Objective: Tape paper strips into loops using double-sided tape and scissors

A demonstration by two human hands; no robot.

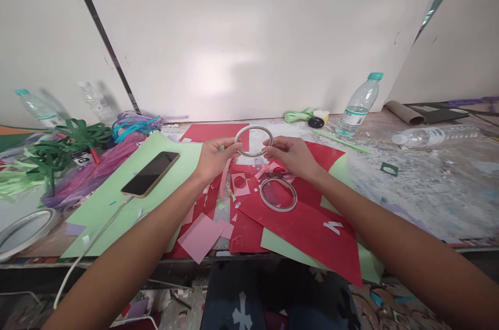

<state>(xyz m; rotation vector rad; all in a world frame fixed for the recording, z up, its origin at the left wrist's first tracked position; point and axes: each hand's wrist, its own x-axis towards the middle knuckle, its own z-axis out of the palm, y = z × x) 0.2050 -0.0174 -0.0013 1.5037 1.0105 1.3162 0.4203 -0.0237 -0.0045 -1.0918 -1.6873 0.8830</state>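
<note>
Holding slim pale ring (251, 154) up over middle of table (409, 179), approx halfway btwn far + near edges. Pinching its L side btwn thumb + fingers of left hand (216, 157), its R side same way w/ right hand (294, 156). Can't tell exact fingertip placement behind it. Seeing second ring (278, 209) closer to near edge, lying on red sheet (331, 247), w/ a corner of that sheet poking out past the same edge. Also noting pink square w/ round hole (236, 190) just L of second ring, and plain pink paper (199, 236) at near edge. Toward table's L edge, finding phone (151, 174) on pale green sheet (189, 166), w/ white cable (103, 228) running off near edge, plus large roll (50, 220) farther L, by near edge. Along far edge, R of ctr, spotting green ribbon bundle (298, 116) and bottle w/ teal cap (356, 106); toward R edge, clear bottle on its side (432, 136), nr cardboard tube (405, 113).
</note>
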